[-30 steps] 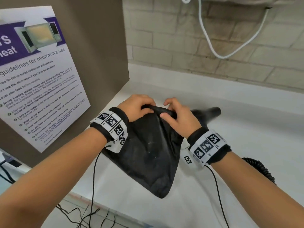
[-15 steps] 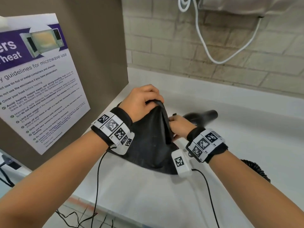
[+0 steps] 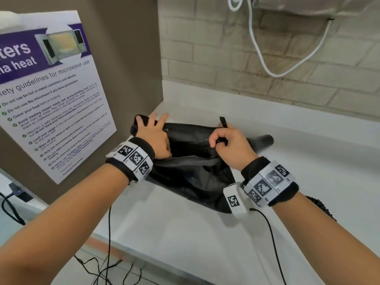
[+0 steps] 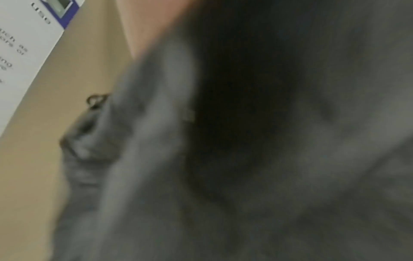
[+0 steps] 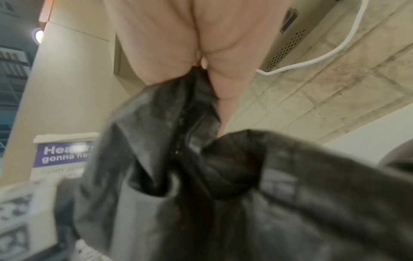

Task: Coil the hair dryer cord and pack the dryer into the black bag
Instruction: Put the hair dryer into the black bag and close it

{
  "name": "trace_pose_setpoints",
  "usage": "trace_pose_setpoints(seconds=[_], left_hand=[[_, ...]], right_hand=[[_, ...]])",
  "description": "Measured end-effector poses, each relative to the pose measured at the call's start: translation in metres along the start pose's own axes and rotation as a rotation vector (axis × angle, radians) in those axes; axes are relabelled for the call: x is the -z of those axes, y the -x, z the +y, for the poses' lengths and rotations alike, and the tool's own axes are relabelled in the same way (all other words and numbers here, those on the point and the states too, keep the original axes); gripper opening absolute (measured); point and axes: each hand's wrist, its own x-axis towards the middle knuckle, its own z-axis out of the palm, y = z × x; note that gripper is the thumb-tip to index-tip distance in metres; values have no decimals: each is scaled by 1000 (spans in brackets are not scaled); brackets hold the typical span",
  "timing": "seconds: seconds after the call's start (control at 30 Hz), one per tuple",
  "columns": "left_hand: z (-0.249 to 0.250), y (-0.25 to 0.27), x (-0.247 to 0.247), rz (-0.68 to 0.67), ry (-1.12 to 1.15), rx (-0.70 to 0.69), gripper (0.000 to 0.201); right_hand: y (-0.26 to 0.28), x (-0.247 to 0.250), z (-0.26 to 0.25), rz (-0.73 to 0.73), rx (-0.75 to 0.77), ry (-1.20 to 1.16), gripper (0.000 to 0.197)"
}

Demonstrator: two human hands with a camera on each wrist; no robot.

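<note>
The black bag lies on the white counter with its mouth held wide open between my hands. My left hand holds the rim's left corner, its fingers spread past the fabric. My right hand pinches the right rim, and a black strap end sticks up above it. The black hair dryer lies outside the bag, just behind my right hand. Its coiled cord shows behind my right wrist. Blurred bag fabric fills the left wrist view. In the right wrist view, fingers grip the bag.
A brown panel with a microwave poster stands close on the left. A brick wall with a hanging white cable runs along the back. The counter's front edge is near my forearms, with thin black wires below it.
My hands have moved apart and pulled the bunched bag mouth wide open. The bag has come down and lies flatter on the counter.
</note>
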Motion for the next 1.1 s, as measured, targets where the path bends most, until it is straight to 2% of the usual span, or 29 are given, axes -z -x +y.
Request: trace_pose_setpoints(seconds=[0.07, 0.1, 0.2, 0.23, 0.3, 0.37, 0.4, 0.47, 0.53, 0.6, 0.67, 0.7, 0.77, 0.83, 0.93, 1.03, 1.1], left_hand=[[-1, -6, -1, -40, -102, 52, 48], [-1, -6, 1, -6, -88, 82, 50], [0, -4, 10, 222, 125, 152, 47], [2, -2, 13, 262, 203, 148, 48], [8, 5, 15, 240, 280, 134, 57], [13, 14, 13, 192, 240, 101, 63], [14, 16, 8, 160, 204, 71, 66], [14, 20, -4, 79, 137, -26, 72], [12, 24, -13, 28, 131, -103, 51], [7, 27, -15, 41, 163, -103, 33], [3, 25, -18, 92, 237, -53, 37], [0, 23, -19, 112, 350, -21, 40], [-5, 18, -20, 184, 674, 85, 39], [-9, 9, -24, 278, 785, 199, 33], [-9, 0, -27, 292, 643, 246, 40], [-6, 1, -29, 140, 412, 211, 59], [0, 5, -38, 89, 198, 169, 68]], right_hand=[[4, 0, -3, -51, -20, 56, 46], [5, -2, -3, -54, -36, 100, 43], [6, -7, 2, -6, -101, 312, 30], [5, -9, 4, -1, -107, 393, 27], [5, -11, 5, -25, -140, 561, 28], [3, -12, 5, -35, -172, 724, 51], [2, -14, 6, -13, -206, 771, 56], [0, -15, 6, 89, -252, 801, 46], [-3, -14, 8, 179, -257, 844, 33], [-9, -13, 13, 152, -221, 925, 29], [-13, -14, 18, 76, -168, 848, 41], [-13, -15, 19, 47, -169, 745, 45], [-12, -18, 20, 37, -146, 538, 44], [-11, -24, 21, 34, -104, 479, 37], [-10, -31, 22, -5, -76, 536, 30], [-12, -40, 27, -21, -77, 666, 19], [-14, -47, 35, -124, -109, 822, 32]])
